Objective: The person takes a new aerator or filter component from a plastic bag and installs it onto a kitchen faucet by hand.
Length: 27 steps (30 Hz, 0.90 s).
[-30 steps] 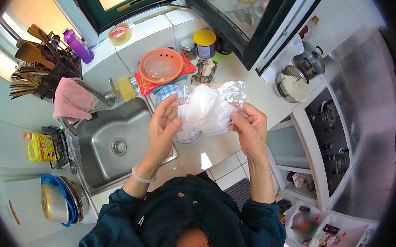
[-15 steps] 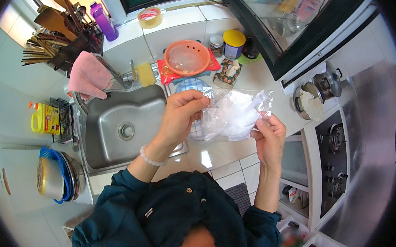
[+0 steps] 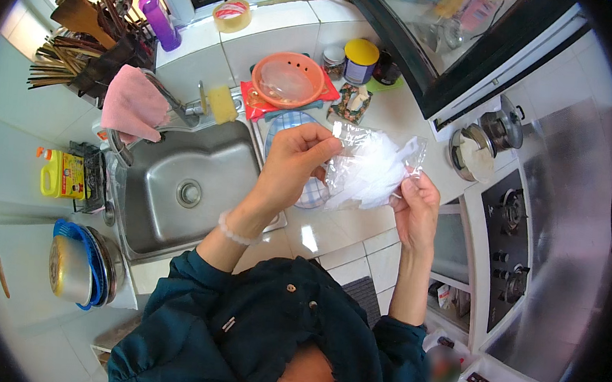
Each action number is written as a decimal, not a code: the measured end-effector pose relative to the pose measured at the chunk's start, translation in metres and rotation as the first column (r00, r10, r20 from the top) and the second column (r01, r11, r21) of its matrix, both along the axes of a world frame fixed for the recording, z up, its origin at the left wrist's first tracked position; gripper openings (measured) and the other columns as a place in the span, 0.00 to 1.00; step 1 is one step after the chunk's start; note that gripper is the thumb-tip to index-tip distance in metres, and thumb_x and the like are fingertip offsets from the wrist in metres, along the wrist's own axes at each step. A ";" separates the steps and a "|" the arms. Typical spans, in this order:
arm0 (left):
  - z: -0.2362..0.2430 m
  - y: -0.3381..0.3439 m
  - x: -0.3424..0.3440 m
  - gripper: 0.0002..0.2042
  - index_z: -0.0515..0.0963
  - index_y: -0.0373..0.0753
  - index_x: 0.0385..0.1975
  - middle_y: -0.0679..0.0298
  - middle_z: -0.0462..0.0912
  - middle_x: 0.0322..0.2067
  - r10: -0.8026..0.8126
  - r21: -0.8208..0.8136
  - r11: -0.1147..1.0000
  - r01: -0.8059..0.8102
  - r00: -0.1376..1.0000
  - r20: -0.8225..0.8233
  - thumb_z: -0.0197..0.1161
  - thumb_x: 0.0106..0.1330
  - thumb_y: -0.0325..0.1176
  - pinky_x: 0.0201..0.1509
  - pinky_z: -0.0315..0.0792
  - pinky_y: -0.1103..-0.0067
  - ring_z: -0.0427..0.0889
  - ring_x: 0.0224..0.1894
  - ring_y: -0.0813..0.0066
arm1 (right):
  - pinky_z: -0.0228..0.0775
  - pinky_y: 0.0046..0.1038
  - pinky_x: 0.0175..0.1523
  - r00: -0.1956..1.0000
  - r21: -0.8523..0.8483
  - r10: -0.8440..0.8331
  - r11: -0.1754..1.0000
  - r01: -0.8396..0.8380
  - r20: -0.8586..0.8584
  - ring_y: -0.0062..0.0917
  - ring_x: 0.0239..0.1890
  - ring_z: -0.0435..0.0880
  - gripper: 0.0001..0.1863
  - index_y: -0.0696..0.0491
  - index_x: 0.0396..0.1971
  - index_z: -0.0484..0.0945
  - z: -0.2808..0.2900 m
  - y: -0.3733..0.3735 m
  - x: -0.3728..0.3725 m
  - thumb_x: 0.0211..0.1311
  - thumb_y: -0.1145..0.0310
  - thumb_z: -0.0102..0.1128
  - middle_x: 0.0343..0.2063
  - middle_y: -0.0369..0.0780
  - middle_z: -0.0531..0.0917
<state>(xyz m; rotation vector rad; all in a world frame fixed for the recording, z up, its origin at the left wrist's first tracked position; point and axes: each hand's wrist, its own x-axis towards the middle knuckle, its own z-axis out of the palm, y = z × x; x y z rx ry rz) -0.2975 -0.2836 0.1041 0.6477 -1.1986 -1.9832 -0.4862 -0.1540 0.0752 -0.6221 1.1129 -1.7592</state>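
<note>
Clear plastic makes up the bag (image 3: 373, 171), packed with crumpled white material too glossy to identify, held up just beyond the sink's (image 3: 176, 217) three-o'clock side. At the bag's nine o'clock, the left hand (image 3: 290, 163) pinches its edge between thumb and fingers; at four o'clock, the right hand (image 3: 417, 209) grips the opposite edge, thumb on top. A blue-checked round item (image 3: 281, 124) shows partly behind the left hand. From the bag, an orange colander (image 3: 285, 82) sits toward half past ten, a floral tissue pack (image 3: 350, 107) toward eleven, and a gas stove (image 3: 507, 237) toward four.
</note>
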 end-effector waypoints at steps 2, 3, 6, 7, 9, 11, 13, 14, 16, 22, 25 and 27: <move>0.000 0.000 -0.004 0.04 0.77 0.36 0.29 0.70 0.78 0.25 -0.025 -0.003 1.000 0.025 1.000 0.009 0.58 0.65 0.29 0.23 0.65 0.90 0.72 0.23 0.90 | 0.77 0.21 0.36 1.000 -0.002 -0.008 1.000 0.008 0.008 0.20 0.33 0.81 0.12 0.63 0.45 0.72 -0.001 0.004 -0.001 0.64 0.74 0.51 0.35 0.40 0.81; -0.001 0.000 -0.005 0.05 0.77 0.36 0.29 0.70 0.78 0.26 -0.042 0.004 0.999 0.042 0.999 -0.009 0.58 0.65 0.29 0.23 0.66 0.89 0.72 0.24 0.89 | 0.77 0.22 0.37 1.000 -0.003 -0.015 1.000 0.015 0.014 0.21 0.34 0.81 0.12 0.63 0.45 0.72 -0.001 0.005 0.000 0.64 0.74 0.51 0.36 0.41 0.81; -0.003 0.002 -0.008 0.06 0.76 0.35 0.31 0.68 0.78 0.28 -0.076 0.064 0.995 0.080 0.996 -0.054 0.58 0.65 0.31 0.24 0.69 0.87 0.74 0.26 0.87 | 0.77 0.23 0.39 0.999 -0.003 -0.042 0.999 0.042 0.025 0.22 0.35 0.81 0.12 0.63 0.45 0.72 0.001 0.008 0.001 0.65 0.73 0.50 0.37 0.42 0.81; -0.002 0.002 -0.009 0.06 0.76 0.35 0.32 0.67 0.78 0.29 -0.076 0.111 0.990 0.082 0.995 -0.061 0.58 0.65 0.32 0.24 0.70 0.86 0.74 0.26 0.86 | 0.77 0.24 0.40 0.998 -0.003 -0.053 0.999 0.053 0.028 0.22 0.36 0.81 0.12 0.63 0.45 0.72 0.002 0.010 0.002 0.65 0.73 0.50 0.37 0.43 0.81; -0.004 0.004 -0.008 0.08 0.76 0.34 0.35 0.66 0.78 0.31 -0.100 0.166 0.980 0.111 0.992 -0.075 0.58 0.65 0.32 0.25 0.72 0.84 0.76 0.28 0.83 | 0.78 0.26 0.42 0.996 -0.014 -0.077 0.997 0.077 0.034 0.23 0.36 0.82 0.12 0.63 0.45 0.72 0.003 0.012 0.002 0.66 0.73 0.49 0.37 0.43 0.81; -0.008 0.009 -0.005 0.10 0.76 0.32 0.38 0.64 0.78 0.33 -0.148 0.180 0.970 0.162 0.985 -0.089 0.58 0.64 0.32 0.25 0.75 0.82 0.78 0.31 0.79 | 0.78 0.27 0.43 0.993 -0.016 -0.108 0.994 0.109 0.038 0.23 0.36 0.82 0.12 0.64 0.45 0.72 0.002 0.014 0.002 0.66 0.73 0.49 0.37 0.44 0.81; -0.011 0.016 -0.002 0.10 0.76 0.31 0.38 0.64 0.78 0.31 -0.199 0.141 0.969 0.201 0.980 -0.027 0.58 0.64 0.31 0.25 0.76 0.81 0.79 0.33 0.77 | 0.78 0.27 0.43 0.989 -0.009 -0.145 0.989 0.145 0.042 0.23 0.36 0.82 0.12 0.64 0.45 0.72 -0.003 0.014 0.002 0.66 0.73 0.49 0.37 0.44 0.81; -0.013 0.018 -0.002 0.10 0.76 0.30 0.38 0.64 0.78 0.30 -0.222 0.122 0.968 0.220 0.975 0.005 0.58 0.64 0.31 0.26 0.76 0.81 0.80 0.33 0.76 | 0.78 0.27 0.43 0.988 0.003 -0.147 0.989 0.147 0.040 0.23 0.36 0.82 0.12 0.64 0.45 0.72 -0.006 0.015 0.002 0.66 0.73 0.49 0.37 0.43 0.81; -0.021 0.017 -0.002 0.09 0.76 0.30 0.36 0.63 0.78 0.28 -0.246 0.052 0.968 0.244 0.969 0.031 0.58 0.63 0.30 0.25 0.77 0.81 0.81 0.32 0.74 | 0.77 0.27 0.43 0.989 0.029 -0.144 0.989 0.143 0.040 0.23 0.36 0.81 0.12 0.64 0.45 0.72 -0.012 0.015 0.002 0.66 0.73 0.49 0.37 0.43 0.81; -0.021 0.008 -0.004 0.06 0.77 0.30 0.32 0.60 0.79 0.26 -0.212 0.094 0.974 0.204 0.973 0.092 0.59 0.62 0.27 0.24 0.76 0.82 0.82 0.26 0.73 | 0.74 0.28 0.46 0.973 0.154 -0.199 0.964 0.215 -0.115 0.24 0.42 0.79 0.17 0.62 0.51 0.70 -0.017 0.018 0.005 0.63 0.73 0.52 0.45 0.44 0.78; -0.022 0.006 -0.006 0.06 0.77 0.31 0.30 0.62 0.79 0.24 -0.220 0.072 0.974 0.213 0.971 0.098 0.59 0.62 0.28 0.23 0.74 0.84 0.81 0.24 0.76 | 0.69 0.30 0.54 0.701 -0.006 -0.396 0.873 0.488 -0.593 0.27 0.53 0.74 0.23 0.59 0.55 0.68 -0.012 0.012 0.014 0.60 0.72 0.56 0.53 0.46 0.73; -0.023 0.006 -0.009 0.06 0.77 0.32 0.29 0.64 0.79 0.23 -0.230 0.044 0.973 0.226 0.968 0.103 0.60 0.62 0.29 0.22 0.72 0.86 0.80 0.23 0.79 | 0.65 0.31 0.57 0.635 -0.028 -0.286 0.923 0.384 -0.718 0.29 0.58 0.69 0.25 0.58 0.55 0.68 -0.001 0.016 0.017 0.57 0.72 0.60 0.56 0.45 0.70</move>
